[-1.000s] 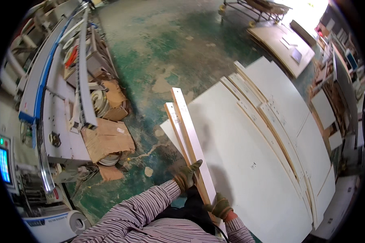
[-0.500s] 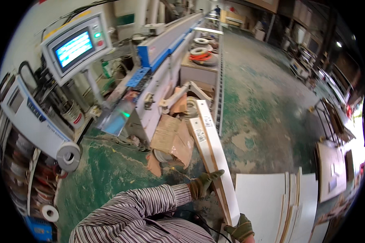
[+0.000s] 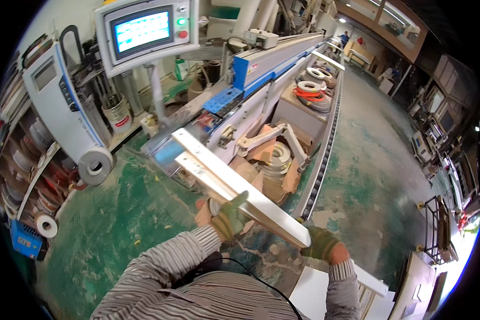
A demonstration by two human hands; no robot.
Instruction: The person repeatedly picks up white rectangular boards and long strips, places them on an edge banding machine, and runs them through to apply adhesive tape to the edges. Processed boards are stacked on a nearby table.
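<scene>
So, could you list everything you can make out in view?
boards: two, white, centre
screen: one, lit blue-white, upper left
machine: one, grey and blue, upper centre
coils: several, white, grey and orange, beside machine
cardboard: several pieces, brown, below machine
bucket: one, white, left
rolls: many, mixed colours, left
box: one, blue, lower left
cart: one, dark, right
panels: at least two, white, lower right
person: one, in blue, far background
floor: one, worn green, beneath
sleeves: two, striped, lower edge
left grip: one, green-gloved, on boards
right grip: one, green-gloved, on boards
</scene>
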